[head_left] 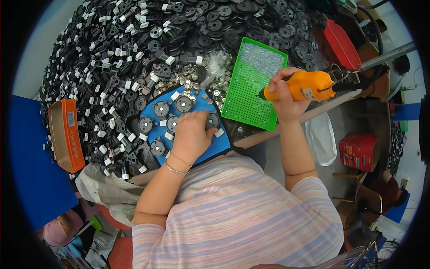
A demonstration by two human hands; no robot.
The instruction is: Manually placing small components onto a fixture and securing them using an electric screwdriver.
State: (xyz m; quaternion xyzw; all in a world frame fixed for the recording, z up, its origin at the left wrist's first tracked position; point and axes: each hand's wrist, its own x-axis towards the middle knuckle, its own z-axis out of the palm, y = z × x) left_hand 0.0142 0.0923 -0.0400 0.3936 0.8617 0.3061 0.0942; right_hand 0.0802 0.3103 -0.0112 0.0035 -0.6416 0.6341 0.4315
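Observation:
My right hand (289,95) is wrapped round an orange electric screwdriver (310,85), its dark tip pointing left over a green perforated tray (248,101). Small silvery screws (260,58) lie heaped at the tray's far end. My left hand (193,132) is bent down over a blue mat (204,154), thumb and forefinger at the near-left edge of a round black plastic part (213,120) with a white tab. Its other fingertips are hidden. Several similar parts lie on the mat, such as a black disc (183,104) and another disc (157,147).
A large heap of black parts with white tabs (103,58) and black discs (219,20) covers the table's far side. Small metal caps (190,74) lie beyond the mat. An orange box (67,134) stands left, a red tray (341,45) far right. A red carton (358,151) is further right.

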